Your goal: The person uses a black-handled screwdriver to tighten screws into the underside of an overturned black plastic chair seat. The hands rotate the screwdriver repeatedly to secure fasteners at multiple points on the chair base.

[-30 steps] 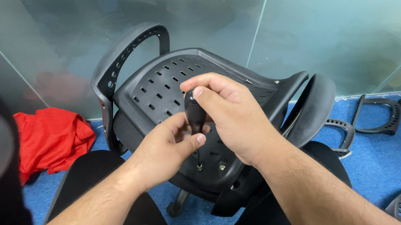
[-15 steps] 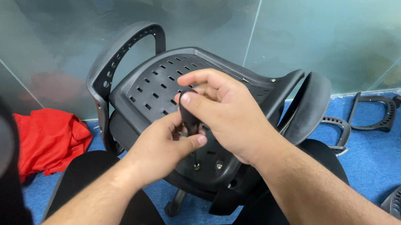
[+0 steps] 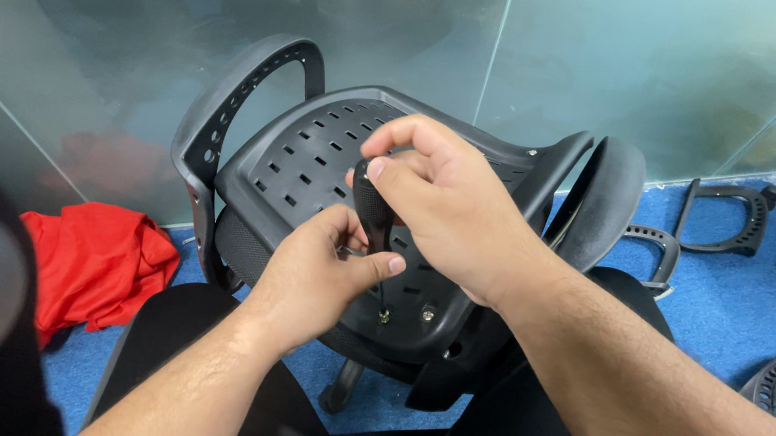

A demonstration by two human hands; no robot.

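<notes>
black screwdriver handle (image 3: 372, 202) gripped in my right hand (image 3: 452, 211), my left hand (image 3: 318, 273) pinched narrow around its shaft, tip on a screw under the upturned black chair seat (image 3: 317, 156), red cloth (image 3: 100, 263) left, frosted glass wall (image 3: 621, 50) beyond

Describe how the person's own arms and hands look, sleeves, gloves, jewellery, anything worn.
Both forearms are bare up to the frame edge, with no sleeves in view. The left hand and right hand wear no gloves, and no rings, watch or wristbands show. Fingernails are short and plain. Dark trousers cover the lap below the arms.
</notes>
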